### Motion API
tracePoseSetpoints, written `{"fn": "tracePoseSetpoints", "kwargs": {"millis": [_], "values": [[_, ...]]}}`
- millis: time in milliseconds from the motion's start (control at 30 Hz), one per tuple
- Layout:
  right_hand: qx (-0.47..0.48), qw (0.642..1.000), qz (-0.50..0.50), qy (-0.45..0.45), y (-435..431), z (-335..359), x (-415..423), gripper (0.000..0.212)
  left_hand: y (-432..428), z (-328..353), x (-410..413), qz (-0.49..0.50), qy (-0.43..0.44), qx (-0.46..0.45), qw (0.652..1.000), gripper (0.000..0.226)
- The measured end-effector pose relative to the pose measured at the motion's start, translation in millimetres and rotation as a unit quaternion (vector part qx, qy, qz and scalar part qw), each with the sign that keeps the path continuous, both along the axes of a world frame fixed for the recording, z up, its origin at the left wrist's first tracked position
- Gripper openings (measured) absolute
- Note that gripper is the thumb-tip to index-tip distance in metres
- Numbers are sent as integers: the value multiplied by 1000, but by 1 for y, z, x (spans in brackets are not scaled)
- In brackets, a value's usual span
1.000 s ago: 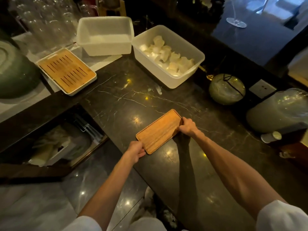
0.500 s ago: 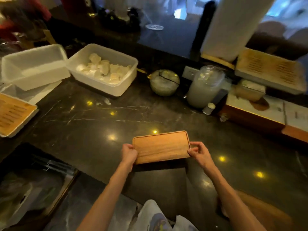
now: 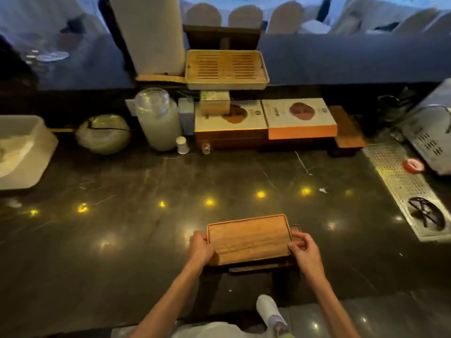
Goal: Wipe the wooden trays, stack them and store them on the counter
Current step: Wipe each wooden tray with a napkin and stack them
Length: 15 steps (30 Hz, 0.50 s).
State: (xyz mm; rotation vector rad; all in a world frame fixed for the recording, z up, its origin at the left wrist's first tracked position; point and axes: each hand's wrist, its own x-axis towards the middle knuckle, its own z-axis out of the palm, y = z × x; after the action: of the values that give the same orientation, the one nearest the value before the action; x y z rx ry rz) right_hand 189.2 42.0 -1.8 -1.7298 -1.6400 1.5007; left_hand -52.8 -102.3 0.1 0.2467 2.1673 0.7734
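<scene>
- Wooden tray [image 3: 249, 239] gripped at both short ends, lying level near the front edge of the dark marble counter [image 3: 122, 228], long side across the view.
- Left hand [image 3: 200, 248] clamped on the tray's left end, fingers curled under the edge, thumb along the rim.
- Right hand [image 3: 304, 250] clamped on the tray's right end, fingertips [image 3: 296, 246] pressed to the side.
- Beneath the tray, edges of another wooden tray [image 3: 256, 267] peeking out along the front and at the right end; whether the upper one rests on it or hangs just above, cannot tell.
- Well behind the tray, against the counter's back wall: two flat boxes [image 3: 266, 117] side by side on darker boxes.
- Above those, on the raised ledge behind the tray: slatted bamboo tray [image 3: 227, 68] beside a white column [image 3: 151, 35].
- Behind and left of the tray: cloudy plastic jar [image 3: 158, 120], round green bowl [image 3: 103, 134], small white cup [image 3: 182, 145].
- Far left of the tray: white plastic bin [image 3: 22, 152], blurred.
- Far right of the tray: perforated metal drain grid [image 3: 402, 181] set into the counter.
</scene>
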Motion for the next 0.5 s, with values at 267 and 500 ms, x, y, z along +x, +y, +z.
{"fn": "tracePoseSetpoints", "kwargs": {"millis": [267, 500], "values": [[3, 1000, -19, -4, 17, -30, 40, 28, 23, -1, 39, -54, 43, -44, 997, 22], [28, 999, -10, -28, 17, -35, 45, 28, 23, -1, 53, -82, 72, -40, 993, 25]]}}
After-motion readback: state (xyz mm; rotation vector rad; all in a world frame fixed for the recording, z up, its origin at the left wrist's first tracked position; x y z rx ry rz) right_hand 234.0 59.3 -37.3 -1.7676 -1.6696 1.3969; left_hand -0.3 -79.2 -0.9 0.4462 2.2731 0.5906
